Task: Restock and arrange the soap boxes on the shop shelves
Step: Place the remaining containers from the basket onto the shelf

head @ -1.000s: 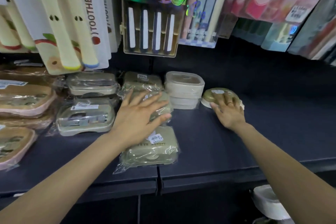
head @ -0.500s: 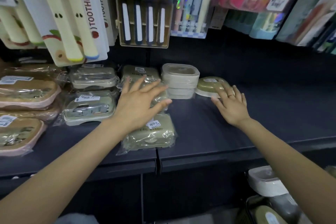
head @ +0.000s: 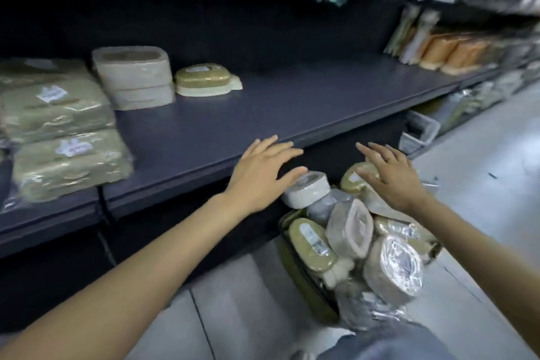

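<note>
Bare forearms, ring [head: 386, 158] on right hand [head: 391, 177]

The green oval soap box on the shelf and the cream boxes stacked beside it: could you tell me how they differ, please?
The green oval soap box is low, with an olive lid on a pale base; the cream stacked boxes are one pale colour all over. The green one lies single on the shelf; the cream ones stand two high, clearly taller. The cream boxes look squarer with rounded corners. Both seem film-wrapped.

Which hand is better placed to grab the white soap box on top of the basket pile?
Left hand, probably: its open fingers reach right beside the white soap box. Right hand hovers over an olive box.
</note>
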